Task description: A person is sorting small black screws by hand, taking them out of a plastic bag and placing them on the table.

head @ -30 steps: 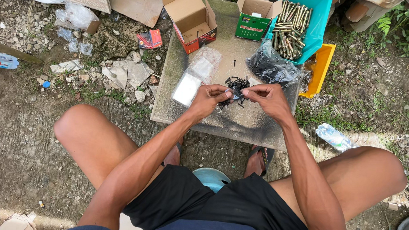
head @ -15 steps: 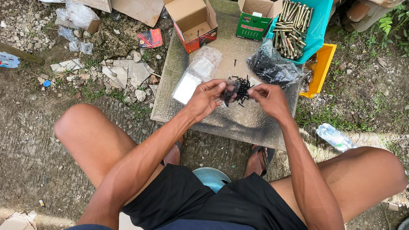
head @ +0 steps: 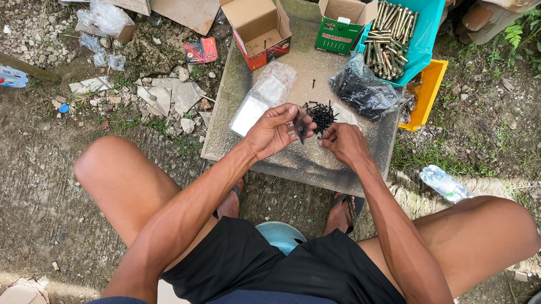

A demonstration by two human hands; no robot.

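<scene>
While the person squats over a low slab outdoors, both hands meet above a small heap of black screws lying on it. The left hand is curled, fingers pinching a few dark screws between thumb and fingertips just beside the heap. The right hand is pinched shut too, but what it grips is too small to tell; likely a screw or two.

Around them: clear bags lie flat left of the heap, a black bag bulges to the right, touching a teal bin of brass-coloured bolts. An open red box and a green box stand at the slab's far edge. A yellow tray sits under the bin.

Handling, as a judgement: the screws look light, stiff and sharp-pointed, prone to tangle and roll. Best pinched by shank or head, a few at once, points kept off the skin.
</scene>
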